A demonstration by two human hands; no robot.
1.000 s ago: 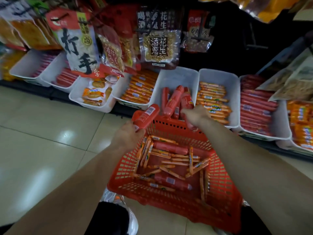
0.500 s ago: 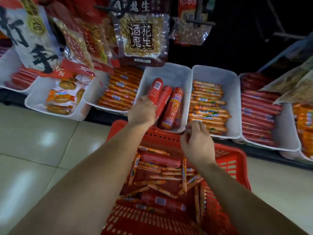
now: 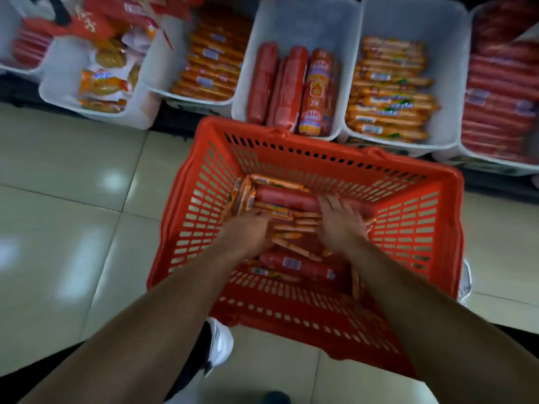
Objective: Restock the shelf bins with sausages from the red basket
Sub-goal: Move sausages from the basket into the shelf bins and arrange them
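One red basket (image 3: 414, 217), two hands (image 3: 248, 231) (both inside it), six white bins (image 3: 309, 21).

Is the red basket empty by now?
No, the red basket holds thin orange sausages and thick red sausages, with both hands among them.

Both hands are down inside the red basket (image 3: 431, 228). The left hand (image 3: 248, 231) and the right hand (image 3: 339, 225) rest on the thin orange sausages (image 3: 294, 228). Just behind the basket sits a white bin (image 3: 303, 27) with fat red sausages (image 3: 287, 86).
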